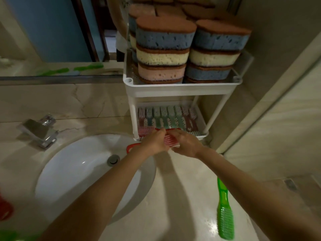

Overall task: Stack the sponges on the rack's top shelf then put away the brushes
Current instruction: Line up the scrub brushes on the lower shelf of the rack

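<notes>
Blue, cream and pink sponges (163,49) with brown scrub tops stand in stacks on the top shelf (180,87) of a white rack. Its lower shelf (202,119) holds several brushes (166,117) lying bristles up in rows. At that shelf's front edge, my left hand (154,141) and my right hand (185,145) both grip a red brush (168,140) with pale bristles. Its red handle loop shows under my left wrist.
A green long-handled brush (224,216) lies on the counter at the right. A white sink (83,171) with a chrome tap (40,131) sits left of my arms. A red object (5,207) shows at the left edge. A mirror (52,32) runs behind the counter.
</notes>
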